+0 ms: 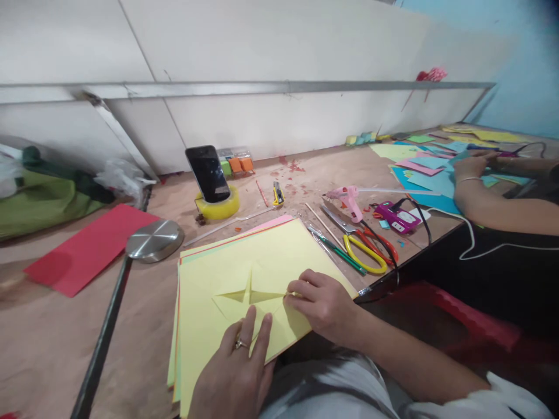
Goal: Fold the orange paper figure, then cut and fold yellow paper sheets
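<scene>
A folded piece of yellow paper (236, 298), with raised flaps meeting near its middle, lies on a stack of coloured paper sheets (227, 250) whose top sheet is yellow. My left hand (238, 361), a ring on one finger, rests with its fingers stretched over the near part of the folded paper. Its fingertips press on the surface. At the right corner of the folded paper, my right hand (321, 305) pinches the tip between thumb and fingers. My fingers partly cover the near and right edges of the folded piece.
Right of the stack lie scissors (364, 244), a green pen (343, 256), a pink glue gun (347, 201) and a purple power strip (399, 218). Behind stand a phone (208, 173) and tape roll (225, 203). Left are a metal disc (155, 240) and red paper (89, 250). A co-worker's arm (493, 203) reaches in.
</scene>
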{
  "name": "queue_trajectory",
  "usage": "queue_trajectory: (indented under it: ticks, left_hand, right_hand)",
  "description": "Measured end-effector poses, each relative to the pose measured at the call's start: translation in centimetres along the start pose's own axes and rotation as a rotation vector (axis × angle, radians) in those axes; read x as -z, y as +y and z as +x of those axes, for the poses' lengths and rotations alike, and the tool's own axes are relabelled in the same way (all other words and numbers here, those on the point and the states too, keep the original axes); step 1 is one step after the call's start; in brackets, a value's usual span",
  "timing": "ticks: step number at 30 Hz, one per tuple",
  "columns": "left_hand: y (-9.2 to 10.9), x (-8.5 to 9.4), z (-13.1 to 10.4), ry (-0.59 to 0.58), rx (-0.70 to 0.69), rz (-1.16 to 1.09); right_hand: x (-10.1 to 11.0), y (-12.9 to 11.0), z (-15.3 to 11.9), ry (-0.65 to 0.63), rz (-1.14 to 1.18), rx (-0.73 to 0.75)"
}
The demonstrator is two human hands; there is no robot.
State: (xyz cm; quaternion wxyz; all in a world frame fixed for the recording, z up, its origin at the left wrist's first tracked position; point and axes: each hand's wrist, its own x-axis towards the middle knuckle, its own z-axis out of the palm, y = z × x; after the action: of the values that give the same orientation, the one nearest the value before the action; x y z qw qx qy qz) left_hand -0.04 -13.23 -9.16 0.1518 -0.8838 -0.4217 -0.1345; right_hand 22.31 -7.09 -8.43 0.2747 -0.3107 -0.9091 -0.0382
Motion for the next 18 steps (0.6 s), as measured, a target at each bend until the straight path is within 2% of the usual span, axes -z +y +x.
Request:
queue_trajectory:
  ticks: [6, 11, 15, 18]
  left_hand:
    - [-0.2, 0.4, -0.1, 0.012, -0.069, 0.024]
    - [-0.3, 0.6, -0.6, 0.031, -0.074, 0.036]
    - [-0.8, 0.6, -1.8, 0.039, -0.111, 0.051]
    - [-0.9, 0.9, -2.4, 0.046, -0.113, 0.048]
  right_hand:
    - [0.0, -0.6, 0.3, 0.046, 0.041, 0.023]
    - [0.0, -1.1, 1.1, -0.095, 0.021, 0.161]
    - [0.6, -0.3, 1.1, -0.168, 0.049, 0.118]
    - [1.3, -0.3, 1.2, -0.202, 0.187, -0.012]
